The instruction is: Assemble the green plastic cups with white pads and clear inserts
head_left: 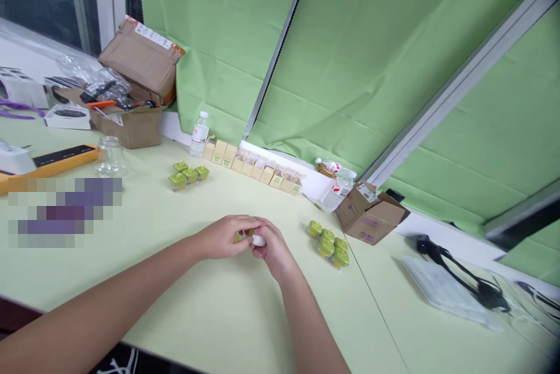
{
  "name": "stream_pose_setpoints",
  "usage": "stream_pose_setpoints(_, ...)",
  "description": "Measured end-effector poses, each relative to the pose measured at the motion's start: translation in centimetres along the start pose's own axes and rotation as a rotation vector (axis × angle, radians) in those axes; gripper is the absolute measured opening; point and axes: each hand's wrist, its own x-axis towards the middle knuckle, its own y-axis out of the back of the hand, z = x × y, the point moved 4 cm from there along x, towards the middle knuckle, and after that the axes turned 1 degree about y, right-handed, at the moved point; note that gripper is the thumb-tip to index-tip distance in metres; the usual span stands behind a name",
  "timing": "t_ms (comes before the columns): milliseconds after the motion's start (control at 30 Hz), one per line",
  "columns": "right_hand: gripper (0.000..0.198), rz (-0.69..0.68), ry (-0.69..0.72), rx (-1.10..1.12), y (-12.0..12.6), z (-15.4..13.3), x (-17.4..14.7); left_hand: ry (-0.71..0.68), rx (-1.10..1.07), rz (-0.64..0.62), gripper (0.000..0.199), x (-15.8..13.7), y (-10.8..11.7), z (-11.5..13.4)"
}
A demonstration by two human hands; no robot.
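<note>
My left hand [228, 237] and my right hand [273, 248] meet above the middle of the table, fingertips close together. A bit of a yellow-green thing [239, 236] shows between my left thumb and fingers. A small rounded white thing [259, 240] sits in the fingers of my right hand. My fingers cover most of both, so I cannot tell whether they are joined. To the right of my hands stand several small clear containers with green lids [326, 245]. A similar cluster of green-lidded containers [178, 180] is farther back on the left.
A row of small tan boxes [249, 165] lines the back edge, beside a water bottle [200, 135]. More bottles [336, 193] and a carton [370, 213] are at right. A glass jar [110, 158], a power strip [65, 158] and a filled cardboard box [135, 128] stand at left.
</note>
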Motion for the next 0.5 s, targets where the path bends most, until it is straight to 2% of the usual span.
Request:
stream_pose_setpoints(133, 0.021, -0.019, 0.033, -0.009, -0.35, -0.25, -0.16, 0.044, -0.046, 0.043, 0.059, 0.12, -0.13, -0.36)
stream_pose_setpoints(500, 0.022, 0.012, 0.013, -0.036, -0.54, -0.27, -0.07, 0.136, -0.122, 0.073, 0.052, 0.17, -0.14, -0.63)
